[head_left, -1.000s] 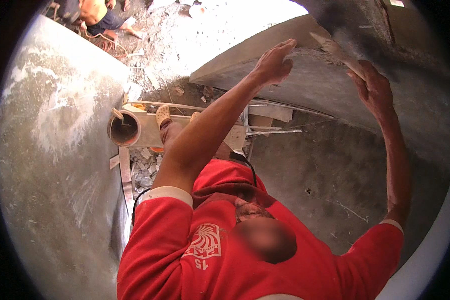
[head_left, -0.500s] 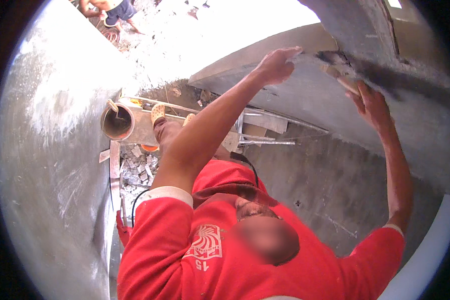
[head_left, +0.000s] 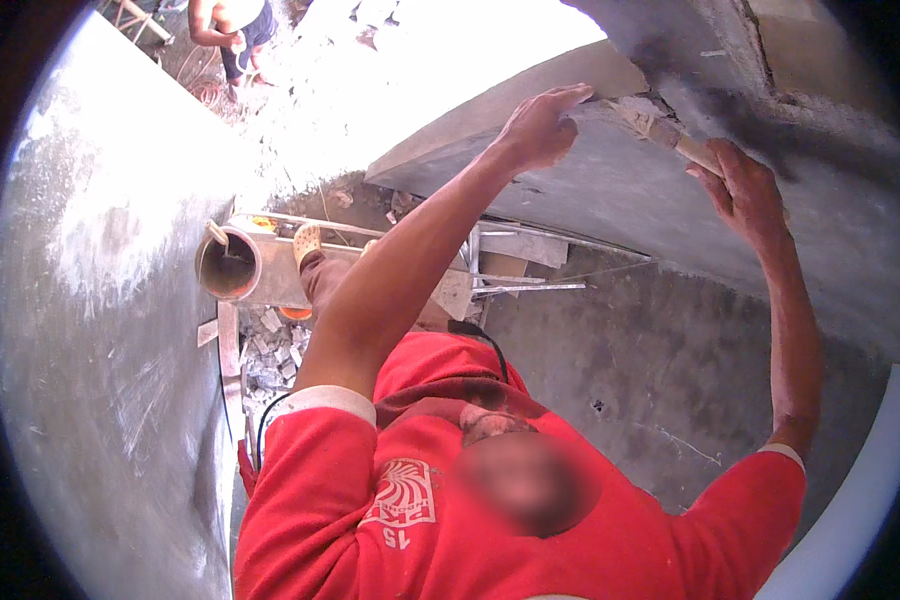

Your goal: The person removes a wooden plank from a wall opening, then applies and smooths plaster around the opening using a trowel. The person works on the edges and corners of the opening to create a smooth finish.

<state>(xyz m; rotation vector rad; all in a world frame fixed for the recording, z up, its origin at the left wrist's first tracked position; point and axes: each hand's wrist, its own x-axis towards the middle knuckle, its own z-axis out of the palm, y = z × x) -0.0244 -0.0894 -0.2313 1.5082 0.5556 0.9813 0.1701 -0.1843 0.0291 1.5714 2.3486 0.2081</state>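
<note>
My right hand (head_left: 750,197) grips the pale handle of a brush (head_left: 697,152), its fingers wrapped round it. The worn, greyish bristle end lies against the concrete beside a dark, rough joint (head_left: 660,100). To the left of the bristles, my left hand (head_left: 542,127) rests at the rim of the curved grey concrete panel (head_left: 530,95). Its fingers stretch toward the joint, with the thumb apart, and no object shows in it. The fingertips sit close to the bristle end.
A plank walkway (head_left: 282,285) below bears a bucket (head_left: 228,264) with a stick-like handle in it. Rubble (head_left: 273,340) lies beneath. A grey wall (head_left: 110,330) rises on the left. At top left another person (head_left: 235,30) stands near coiled hose.
The brush has shifted slightly up and its bristles lie nearer my left fingertips. My left hand stays at the panel rim. The whole view has tilted a little; the other person stands straighter.
</note>
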